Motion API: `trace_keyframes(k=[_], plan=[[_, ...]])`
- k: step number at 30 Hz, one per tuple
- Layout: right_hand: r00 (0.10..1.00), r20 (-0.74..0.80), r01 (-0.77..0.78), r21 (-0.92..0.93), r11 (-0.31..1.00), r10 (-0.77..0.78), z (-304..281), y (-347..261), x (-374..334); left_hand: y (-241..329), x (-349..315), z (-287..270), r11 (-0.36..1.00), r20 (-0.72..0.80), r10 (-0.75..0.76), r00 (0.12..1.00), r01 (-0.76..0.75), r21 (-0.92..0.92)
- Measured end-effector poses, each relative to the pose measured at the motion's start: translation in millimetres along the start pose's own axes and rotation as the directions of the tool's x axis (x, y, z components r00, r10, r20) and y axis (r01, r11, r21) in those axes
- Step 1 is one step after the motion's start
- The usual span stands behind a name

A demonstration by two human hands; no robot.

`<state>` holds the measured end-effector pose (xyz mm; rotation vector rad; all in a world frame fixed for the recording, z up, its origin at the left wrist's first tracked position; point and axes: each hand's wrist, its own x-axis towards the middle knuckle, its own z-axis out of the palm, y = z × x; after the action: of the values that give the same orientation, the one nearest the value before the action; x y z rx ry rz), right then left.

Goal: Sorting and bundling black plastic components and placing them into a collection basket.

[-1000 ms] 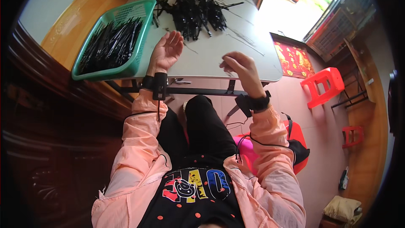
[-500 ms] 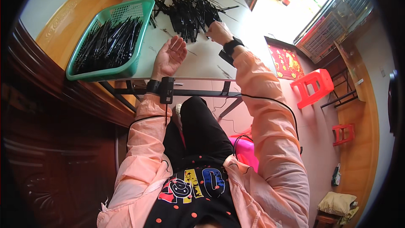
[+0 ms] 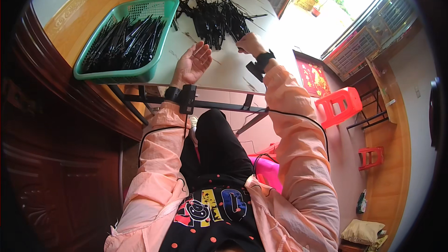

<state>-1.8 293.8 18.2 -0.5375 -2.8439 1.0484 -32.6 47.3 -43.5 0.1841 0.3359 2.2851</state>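
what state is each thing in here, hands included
left hand: palm up, fingers loosely curled, nothing visible in it
right hand: fingers bent in beside the pile; grip unclear
pile of black sticks: loose and uneven on the table
green basket: upright, uncovered, partly filled
sticks in the basket: heaped, mostly lengthwise
table: standing, sticks on top
doorway: open, bright daylight
larger red stool: upright, unoccupied
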Motion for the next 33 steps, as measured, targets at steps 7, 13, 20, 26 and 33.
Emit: trace_keyframes(k=[7, 13, 20, 26, 33], plan=[[0.967, 0.255, -0.196, 0.778, 0.597, -0.015, -5.3, 4.2, -54.4, 1.6, 0.0, 1.3, 0.997, -0.028, 0.029, 0.999, -0.027, 0.069], [0.936, 0.275, -0.218, 0.943, 0.253, -0.219, 20.5, -27.2, -112.2, -9.2, -3.7, 13.8, 0.948, -0.018, 0.057, 0.998, -0.048, 0.313], [0.897, 0.353, -0.326, 0.935, 0.140, -0.265, 57.9, -39.6, -130.7, -8.7, -9.1, 25.6, 0.910, 0.086, -0.048, 0.995, 0.008, 0.415], [0.855, 0.399, -0.459, 0.880, -0.125, -0.330, 72.9, -31.2, -123.7, -4.9, -5.5, 18.6, 0.922, 0.110, -0.092, 0.990, 0.043, 0.384], [0.884, 0.374, -0.388, 0.922, 0.008, -0.280, 71.9, -37.0, -131.5, -0.7, -4.5, 13.6, 0.915, 0.124, -0.122, 0.985, 0.063, 0.399]])
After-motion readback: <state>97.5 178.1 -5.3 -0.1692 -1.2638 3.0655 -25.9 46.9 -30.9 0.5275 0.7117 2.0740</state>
